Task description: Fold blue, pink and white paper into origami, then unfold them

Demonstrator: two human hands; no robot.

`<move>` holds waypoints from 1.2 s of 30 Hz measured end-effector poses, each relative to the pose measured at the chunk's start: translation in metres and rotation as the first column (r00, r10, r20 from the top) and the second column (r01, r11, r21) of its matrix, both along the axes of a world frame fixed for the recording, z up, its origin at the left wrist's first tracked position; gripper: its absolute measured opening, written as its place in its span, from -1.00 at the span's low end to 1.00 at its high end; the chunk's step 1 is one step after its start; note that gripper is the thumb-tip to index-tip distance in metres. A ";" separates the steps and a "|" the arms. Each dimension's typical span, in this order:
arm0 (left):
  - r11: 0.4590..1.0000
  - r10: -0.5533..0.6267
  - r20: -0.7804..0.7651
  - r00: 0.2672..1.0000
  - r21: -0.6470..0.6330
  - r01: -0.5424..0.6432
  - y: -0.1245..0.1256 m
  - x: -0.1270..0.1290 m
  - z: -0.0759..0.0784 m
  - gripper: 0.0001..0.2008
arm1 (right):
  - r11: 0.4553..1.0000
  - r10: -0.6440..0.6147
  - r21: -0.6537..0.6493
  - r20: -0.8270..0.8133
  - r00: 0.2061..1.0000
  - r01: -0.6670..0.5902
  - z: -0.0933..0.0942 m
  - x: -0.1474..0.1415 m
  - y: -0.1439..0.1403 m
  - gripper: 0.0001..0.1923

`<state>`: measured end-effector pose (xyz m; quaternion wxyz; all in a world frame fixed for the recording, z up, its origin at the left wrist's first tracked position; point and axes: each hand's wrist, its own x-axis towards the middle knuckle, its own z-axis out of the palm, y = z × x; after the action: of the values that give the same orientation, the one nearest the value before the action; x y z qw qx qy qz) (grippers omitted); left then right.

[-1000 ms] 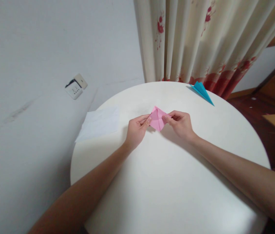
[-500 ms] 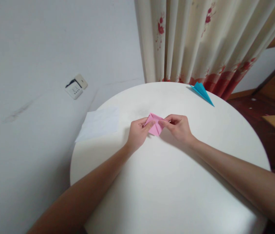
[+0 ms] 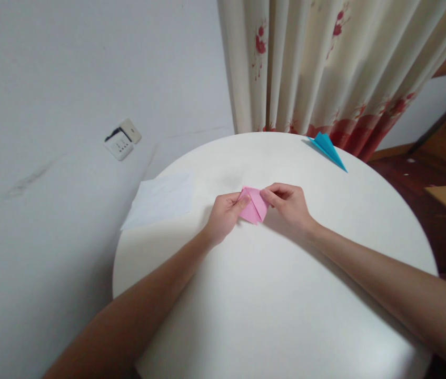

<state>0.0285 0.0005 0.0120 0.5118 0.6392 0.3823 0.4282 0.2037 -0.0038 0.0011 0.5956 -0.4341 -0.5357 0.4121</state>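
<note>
**Inspector:** Your left hand (image 3: 225,215) pinches the left edge of the folded pink paper (image 3: 255,206), thumb on top and fingers curled beneath, clamped on the sheet. Confirm the other side.

**Operator:** And the right?

**Inspector:** Your right hand (image 3: 289,206) grips the paper's right edge, thumb and forefinger closed on it, the other fingers tucked in behind. The paper sits between your two hands, at or just above the surface of the round white table (image 3: 270,305), a little beyond its centre. Whether it rests on the tabletop or is lifted clear, I cannot tell. A fold line runs down its face and its lower corner points towards you.

**Operator:** What else is on the table?

**Inspector:** A blue paper plane (image 3: 327,149) lies at the far edge on your right, well apart from your hands. A white sheet of paper (image 3: 159,200) lies at the left edge and overhangs the rim. Behind the table hangs a cream curtain with red flowers (image 3: 325,63); a white wall socket (image 3: 122,141) is fixed to the wall on your left.
</note>
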 end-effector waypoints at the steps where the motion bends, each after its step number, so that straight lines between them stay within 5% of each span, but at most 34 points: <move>1: 1.000 -0.011 0.004 1.000 -0.010 0.011 0.000 0.000 0.000 -0.58 | 1.000 0.004 0.001 -0.002 1.000 -0.004 0.001 0.000 0.000 -0.84; 10: 0.992 0.122 -0.123 0.985 0.007 -0.122 0.000 0.002 -0.005 -0.51 | 0.997 0.023 0.071 0.058 0.998 -0.027 -0.002 -0.002 -0.002 -0.89; 25: 0.992 0.075 -0.161 0.984 0.112 -0.057 -0.003 0.004 0.000 -0.51 | 0.984 -0.068 0.176 0.266 0.962 0.021 0.009 -0.005 -0.014 -0.84; 36: 0.977 0.168 0.214 0.962 -0.167 -0.133 0.009 0.002 -0.012 -0.59 | 0.994 0.078 -0.073 0.037 0.996 -0.076 -0.002 -0.008 -0.003 -0.71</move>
<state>0.0309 0.0091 -0.0004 0.5650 0.5145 0.4004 0.5057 0.1959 -0.0071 -0.0007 0.5527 -0.4422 -0.5485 0.4451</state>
